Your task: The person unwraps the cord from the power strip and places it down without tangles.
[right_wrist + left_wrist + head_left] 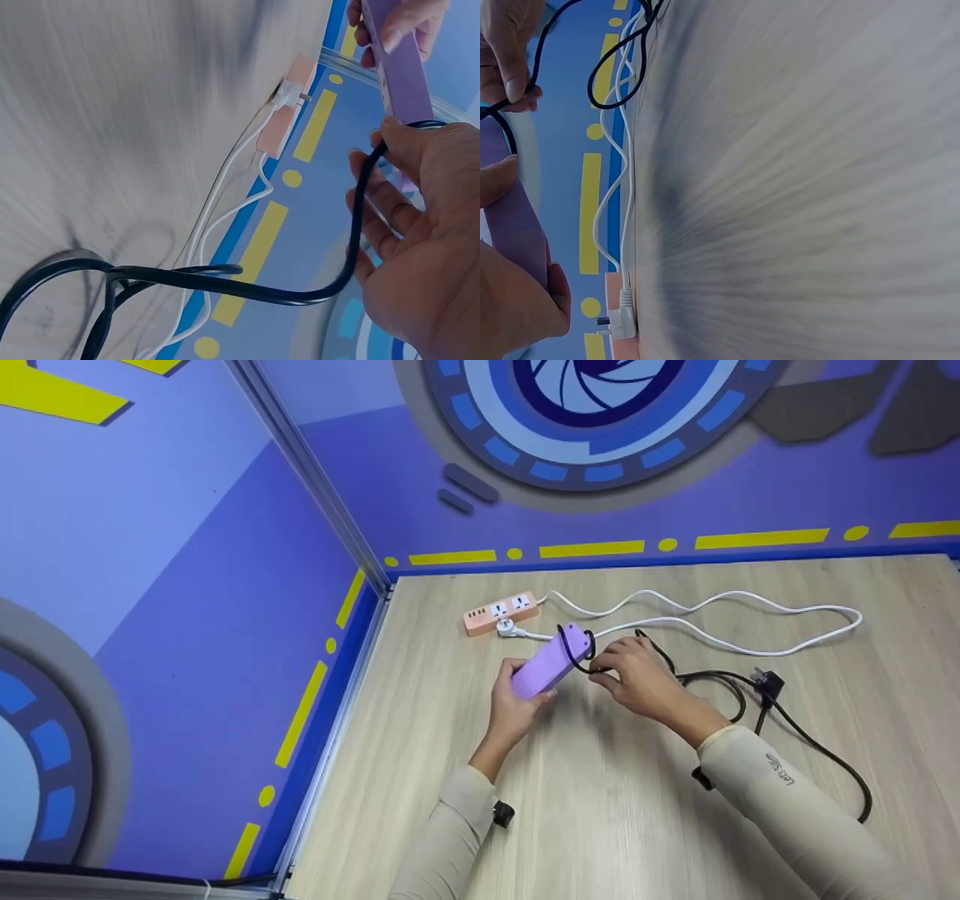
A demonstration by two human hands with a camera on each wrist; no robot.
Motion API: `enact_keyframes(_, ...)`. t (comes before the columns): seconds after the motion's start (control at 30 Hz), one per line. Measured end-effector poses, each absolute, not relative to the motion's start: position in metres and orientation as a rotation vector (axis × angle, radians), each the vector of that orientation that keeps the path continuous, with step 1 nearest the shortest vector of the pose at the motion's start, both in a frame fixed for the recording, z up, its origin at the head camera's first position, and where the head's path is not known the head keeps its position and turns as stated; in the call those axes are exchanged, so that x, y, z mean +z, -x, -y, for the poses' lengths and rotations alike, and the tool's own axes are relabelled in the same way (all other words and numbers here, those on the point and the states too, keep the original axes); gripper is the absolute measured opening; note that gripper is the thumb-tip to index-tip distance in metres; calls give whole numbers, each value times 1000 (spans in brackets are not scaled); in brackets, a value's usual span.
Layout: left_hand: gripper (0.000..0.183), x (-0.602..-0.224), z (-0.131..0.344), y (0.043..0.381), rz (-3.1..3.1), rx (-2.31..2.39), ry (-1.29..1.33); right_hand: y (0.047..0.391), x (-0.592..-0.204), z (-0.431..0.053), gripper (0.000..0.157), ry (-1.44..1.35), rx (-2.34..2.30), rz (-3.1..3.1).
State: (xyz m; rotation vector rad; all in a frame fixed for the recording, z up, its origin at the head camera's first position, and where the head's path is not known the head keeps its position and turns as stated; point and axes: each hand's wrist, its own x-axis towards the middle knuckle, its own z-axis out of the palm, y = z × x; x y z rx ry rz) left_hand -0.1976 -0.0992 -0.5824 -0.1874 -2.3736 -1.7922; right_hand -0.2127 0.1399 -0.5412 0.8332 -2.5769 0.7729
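Note:
My left hand grips the lower end of a purple power strip, holding it tilted above the table. A black cord loops round the strip's upper end. Between thumb and fingers my right hand pinches that cord close to the strip, as the right wrist view shows with the cord hanging from the fingertips. The cord's slack lies in loops to the right, beside its black plug. In the left wrist view the purple strip is partly hidden by the left hand.
Behind the hands lies an orange power strip with a white plug beside it. Its white cord stretches in a long loop to the right. Printed blue panels border the wooden table at the back and left.

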Motion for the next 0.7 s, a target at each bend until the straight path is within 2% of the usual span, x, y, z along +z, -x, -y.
enact_keyframes(0.23,60,-583,108,201,2515,-1686,102,217,-536,-161,6,-683,826,2541)
enact_keyframes(0.7,61,-594,150,216,2502,-1676,-124,251,-504,-253,12,-253,843,2539)
